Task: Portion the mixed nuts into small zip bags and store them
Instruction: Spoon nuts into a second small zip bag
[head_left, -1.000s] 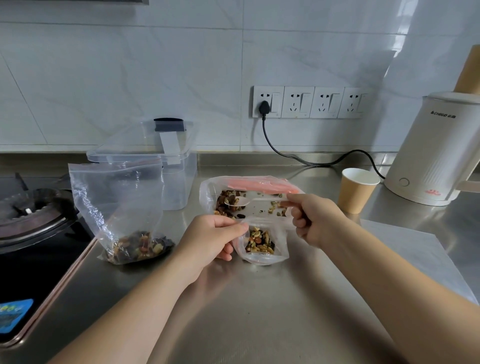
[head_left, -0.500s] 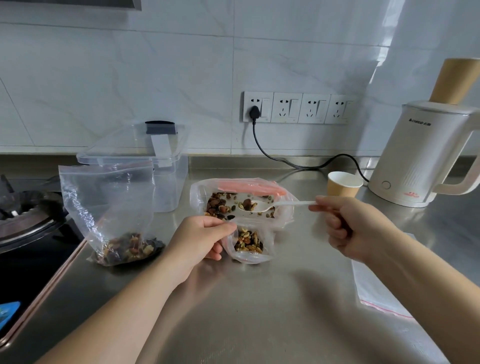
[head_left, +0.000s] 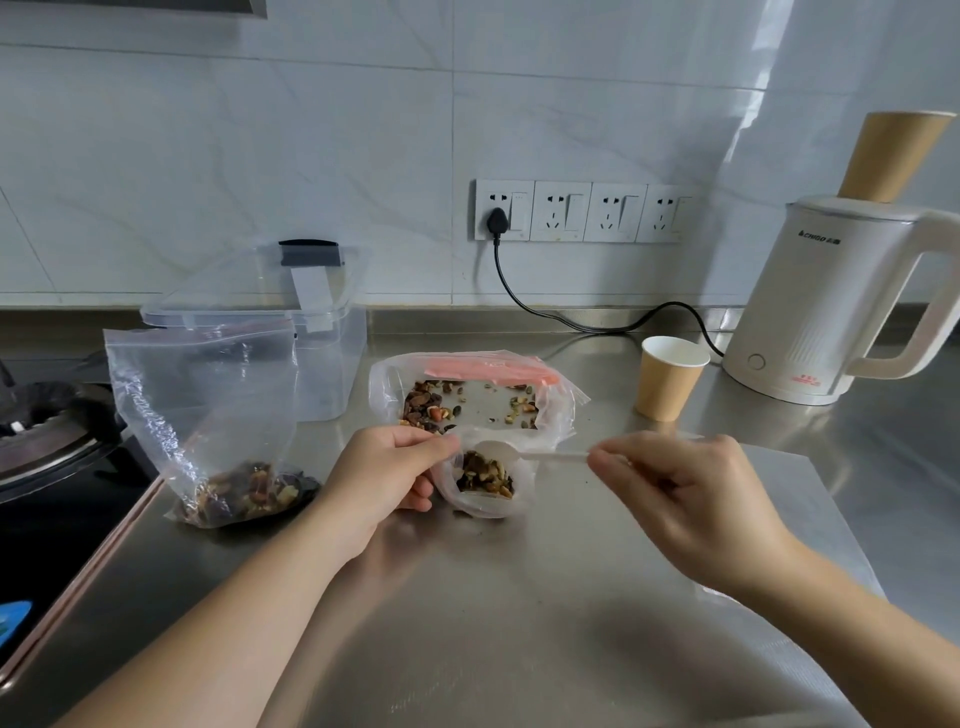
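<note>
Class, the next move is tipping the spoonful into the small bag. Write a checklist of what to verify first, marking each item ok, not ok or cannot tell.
1. Left hand grips the small zip bag at its mouth: ok.
2. Bag mouth open toward the spoon: ok.
3. Right hand pinches the spoon handle: ok.
4. Spoon bowl over the bag mouth: ok.
5. Spoon loaded with nuts: cannot tell.
6. Room left in the small bag: ok, nuts fill only its bottom.
</note>
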